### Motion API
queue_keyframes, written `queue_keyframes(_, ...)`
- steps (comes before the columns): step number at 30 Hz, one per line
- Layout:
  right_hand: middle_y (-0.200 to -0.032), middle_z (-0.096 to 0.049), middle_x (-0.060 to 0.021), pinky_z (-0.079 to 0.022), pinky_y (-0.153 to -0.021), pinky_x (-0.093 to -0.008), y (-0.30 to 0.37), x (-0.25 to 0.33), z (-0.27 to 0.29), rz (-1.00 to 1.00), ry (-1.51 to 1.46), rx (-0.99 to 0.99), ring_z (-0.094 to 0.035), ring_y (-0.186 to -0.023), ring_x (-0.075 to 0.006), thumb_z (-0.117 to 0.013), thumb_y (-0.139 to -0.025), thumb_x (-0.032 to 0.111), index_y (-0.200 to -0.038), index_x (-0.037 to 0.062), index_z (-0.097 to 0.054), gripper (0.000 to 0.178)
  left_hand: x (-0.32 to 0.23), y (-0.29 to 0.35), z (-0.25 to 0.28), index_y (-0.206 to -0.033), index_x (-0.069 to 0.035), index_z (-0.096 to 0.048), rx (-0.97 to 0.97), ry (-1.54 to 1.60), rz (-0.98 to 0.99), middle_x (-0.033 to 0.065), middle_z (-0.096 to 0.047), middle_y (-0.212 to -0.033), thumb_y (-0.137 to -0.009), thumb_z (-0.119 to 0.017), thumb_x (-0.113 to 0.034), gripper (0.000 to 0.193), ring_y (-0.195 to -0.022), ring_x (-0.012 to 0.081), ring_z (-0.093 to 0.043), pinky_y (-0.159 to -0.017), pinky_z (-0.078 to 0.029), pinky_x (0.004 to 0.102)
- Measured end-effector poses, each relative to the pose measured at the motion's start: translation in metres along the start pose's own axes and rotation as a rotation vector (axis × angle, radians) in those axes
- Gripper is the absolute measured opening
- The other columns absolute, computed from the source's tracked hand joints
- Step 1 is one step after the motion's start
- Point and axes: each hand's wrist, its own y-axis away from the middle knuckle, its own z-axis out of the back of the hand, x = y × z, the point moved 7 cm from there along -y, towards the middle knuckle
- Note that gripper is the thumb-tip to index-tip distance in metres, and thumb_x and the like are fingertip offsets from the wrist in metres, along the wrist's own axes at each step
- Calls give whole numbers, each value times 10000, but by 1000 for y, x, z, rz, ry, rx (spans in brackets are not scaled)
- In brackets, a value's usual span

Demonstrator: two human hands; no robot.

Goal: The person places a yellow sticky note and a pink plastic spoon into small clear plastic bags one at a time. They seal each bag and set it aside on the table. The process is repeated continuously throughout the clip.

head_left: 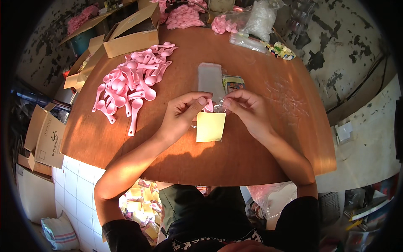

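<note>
Over the middle of the table, both hands pinch the top of a small clear plastic bag [218, 108]. My left hand [181, 112] has thumb and forefinger closed at its left corner, beside a bit of pink spoon [208, 106]. At the other corner, the fingertips of my right hand [248, 110] are closed on the thin clear plastic. A yellow card [210, 127] hangs just below the fingers, apparently inside the bag, with most of the spoon hidden. Just beyond the hands lie a stack of clear bags [209, 77] and some small printed cards [233, 82].
A heap of pink spoons [130, 82] covers the table's left side. Cardboard boxes [132, 35] stand behind it. Thin clear plastic strips [289, 98] lie at right. More pink pieces [184, 16] and a bag of clear plastic [262, 19] sit at the far edge. Yellow-carded packs [142, 201] fill a container below.
</note>
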Motion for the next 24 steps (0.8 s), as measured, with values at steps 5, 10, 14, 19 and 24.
queue_keyframes(5, -918, -678, -60, -522, -712, -246, 0, -3, 0, 13, 29, -59, -630, -807, -103, -685, -899, 97, -1004, -15, -658, 156, 1, 2, 4, -1209, 0, -617, -7, 57, -1, 61, -685, -1015, -995, -548, -157, 273, -872, 91, -642, -733, -555, 257)
queue_keyframes(10, -951, -674, -78, -537, -733, -260, -2, -4, 0, 93, -119, 30, -642, -831, -125, -684, -892, 65, -1036, -12, -660, 165, 5, 1, 9, -1226, 0, -608, 72, 199, -24, 69, -678, -1044, -990, -556, -147, 283, -879, 104, -648, -735, -560, 258)
queue_keyframes(14, -981, -669, -86, -542, -761, -273, -1, -6, 4, 74, -186, 67, -648, -858, -137, -676, -892, 47, -1055, -13, -655, 175, 1, 0, 6, -1248, 1, -593, 147, 215, -57, 91, -676, -1075, -991, -545, -125, 291, -902, 125, -659, -740, -570, 267)
queue_keyframes(19, -999, -666, -75, -513, -805, -251, 2, 1, 2, 41, -127, 154, -636, -918, -135, -650, -887, -9, -1038, -20, -693, 157, -3, 2, 3, -1236, 5, -602, 161, 214, -61, 112, -676, -1090, -992, -535, -109, 278, -920, 148, -669, -748, -578, 282)
queue_keyframes(24, -987, -653, -77, -491, -798, -239, 3, 8, 1, 221, -13, 268, -618, -912, -123, -612, -877, -62, -1003, -21, -712, 167, 1, 2, 6, -1168, 33, -632, 226, 195, -50, 133, -683, -1067, -976, -528, -60, 237, -929, 183, -678, -787, -575, 306)
